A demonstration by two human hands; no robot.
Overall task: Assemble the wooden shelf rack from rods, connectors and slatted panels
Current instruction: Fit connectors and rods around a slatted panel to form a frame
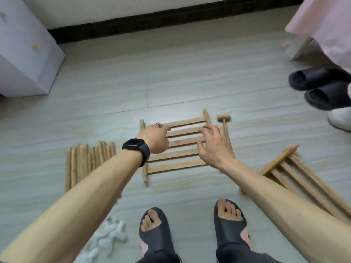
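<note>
On floor (190,82) centre, slatted panel (174,166) lies flat; rods (89,162) toward left edge. Over it, left grip (153,138) curled on panel's left end, hold unclear; right grip (212,145) splayed, released. One-sided lift could twist slats; mallet (223,117) just beside, easily knocked.

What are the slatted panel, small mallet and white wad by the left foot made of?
Slatted panel: pale wood, matte, apparently unvarnished; tan tone, no gloss. Small mallet: same pale wood, head and handle alike. White wad: soft and crumpled, perhaps foam wrap or cloth; too blurred to tell.
</note>
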